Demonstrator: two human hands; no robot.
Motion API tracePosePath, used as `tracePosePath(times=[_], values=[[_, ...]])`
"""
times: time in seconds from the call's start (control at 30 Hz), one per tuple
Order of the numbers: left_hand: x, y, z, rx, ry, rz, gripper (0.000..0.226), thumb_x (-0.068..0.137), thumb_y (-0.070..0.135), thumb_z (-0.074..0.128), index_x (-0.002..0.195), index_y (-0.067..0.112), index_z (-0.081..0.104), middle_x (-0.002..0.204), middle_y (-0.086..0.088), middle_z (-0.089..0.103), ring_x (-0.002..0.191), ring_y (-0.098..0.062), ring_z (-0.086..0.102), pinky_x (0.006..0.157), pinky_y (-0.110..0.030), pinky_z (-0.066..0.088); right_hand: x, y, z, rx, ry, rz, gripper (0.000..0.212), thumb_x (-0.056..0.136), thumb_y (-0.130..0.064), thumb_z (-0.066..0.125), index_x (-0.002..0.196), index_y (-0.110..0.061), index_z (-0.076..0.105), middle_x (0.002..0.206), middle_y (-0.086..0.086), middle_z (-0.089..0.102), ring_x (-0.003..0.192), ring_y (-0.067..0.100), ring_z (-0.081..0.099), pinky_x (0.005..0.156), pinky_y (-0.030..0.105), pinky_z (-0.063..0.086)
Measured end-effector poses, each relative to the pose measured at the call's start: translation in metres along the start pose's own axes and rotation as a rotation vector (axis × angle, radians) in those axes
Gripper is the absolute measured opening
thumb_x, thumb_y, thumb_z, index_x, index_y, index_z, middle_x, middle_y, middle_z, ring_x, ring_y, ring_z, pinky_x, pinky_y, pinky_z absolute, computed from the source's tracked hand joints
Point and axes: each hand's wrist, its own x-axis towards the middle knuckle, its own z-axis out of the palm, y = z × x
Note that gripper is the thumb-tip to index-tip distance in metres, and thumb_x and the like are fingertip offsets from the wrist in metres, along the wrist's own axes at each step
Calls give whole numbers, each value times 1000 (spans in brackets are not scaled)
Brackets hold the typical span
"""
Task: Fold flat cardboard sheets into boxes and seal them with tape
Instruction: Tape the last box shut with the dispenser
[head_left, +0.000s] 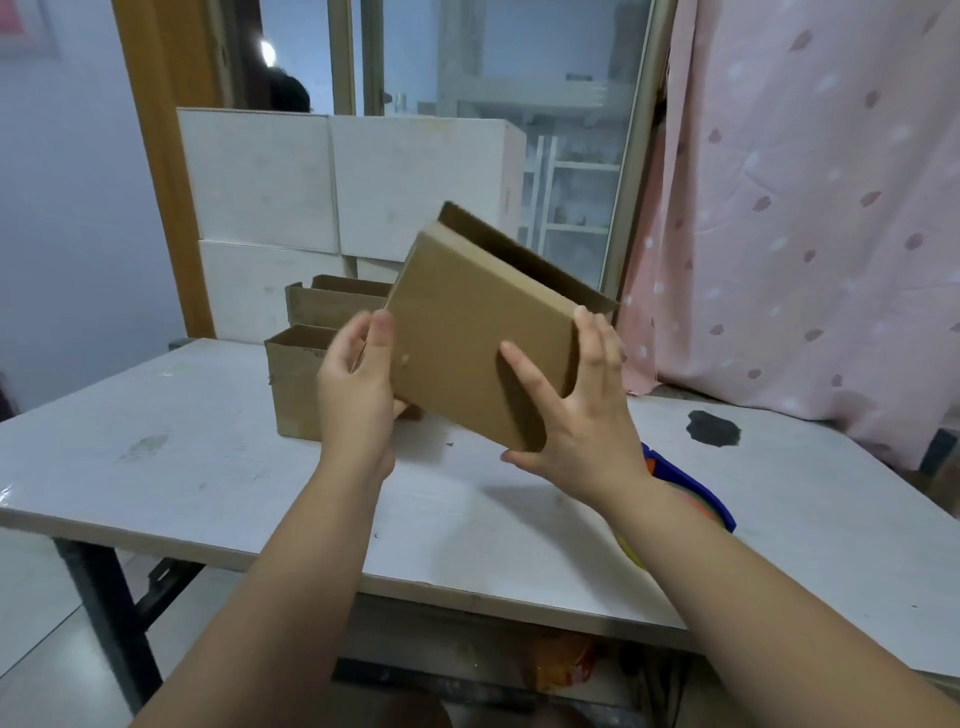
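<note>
I hold a brown cardboard box (478, 322) tilted in the air above the white table (208, 467). A flap stands open along its upper right edge. My left hand (358, 384) grips the box's lower left corner, thumb up against its side. My right hand (576, 410) holds the right side, thumb across the front face and fingers round the right edge. A blue tape dispenser (691, 488) lies on the table, partly hidden behind my right forearm.
Two open folded cardboard boxes (296, 384) (332, 301) stand on the table behind my left hand. White boxes (332, 182) are stacked at the back against a window. A pink curtain (805, 208) hangs at the right. A dark stain (711, 428) marks the table.
</note>
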Motion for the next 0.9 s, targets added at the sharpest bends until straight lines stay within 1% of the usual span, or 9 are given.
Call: tracePosePath(times=[0.1,0.2,0.3,0.4,0.5,0.57,0.63,0.7,0.9], values=[[3,-17,-14,-57,92,-140,28,93,35,57,119,25,58,121,3,63,108,-14,61,89,-46,52,0,3,0,88,24,-134,99,62,-56,80,144,-34,28,149,16,12,141,36,11,115,44,14],[-1,-34,-30,-111,126,-217,31,96,28,54,126,20,55,121,0,63,112,-19,59,92,-46,49,2,-8,-5,446,76,157,73,79,-57,60,143,-36,31,147,2,19,138,19,22,111,28,22],[-12,-47,-39,-119,110,-269,20,97,23,51,116,18,54,114,-5,63,105,-21,62,89,-41,52,11,-8,-8,695,73,510,56,87,-51,52,138,-28,46,129,-5,47,125,14,43,104,31,37],[-17,-60,-49,-89,52,-332,11,98,26,47,103,18,53,114,-10,62,97,-22,62,80,-37,53,13,-1,-3,697,-20,658,39,96,-41,50,126,-18,61,121,-4,60,117,12,52,96,25,39],[-15,-68,-57,-51,14,-353,13,98,27,47,104,18,54,113,-11,64,100,-21,63,94,-42,49,9,2,2,636,-142,731,42,96,-43,48,129,-18,59,124,1,53,108,5,45,87,19,31],[-14,-72,-60,184,12,-285,14,100,29,44,107,21,54,113,-6,63,97,-18,62,90,-39,50,11,4,3,635,-212,754,45,95,-43,50,132,-20,57,129,4,48,108,6,43,88,20,31],[-13,-78,-63,537,4,-191,18,100,27,41,114,25,52,116,1,60,86,-17,60,70,-31,53,12,3,2,611,-312,750,45,93,-38,56,134,-22,53,133,2,44,114,12,47,91,21,34],[-12,-82,-67,623,-26,-161,21,99,23,40,115,29,52,117,5,61,85,-19,62,60,-31,53,11,2,2,567,-360,698,46,90,-29,62,134,-23,51,135,0,46,119,13,46,92,20,33],[1,-62,-59,486,-22,11,28,98,45,37,123,39,49,125,10,55,118,-14,51,102,-42,43,7,-1,1,764,-130,700,53,89,-33,65,138,-27,45,115,-15,54,112,4,48,92,22,36]])
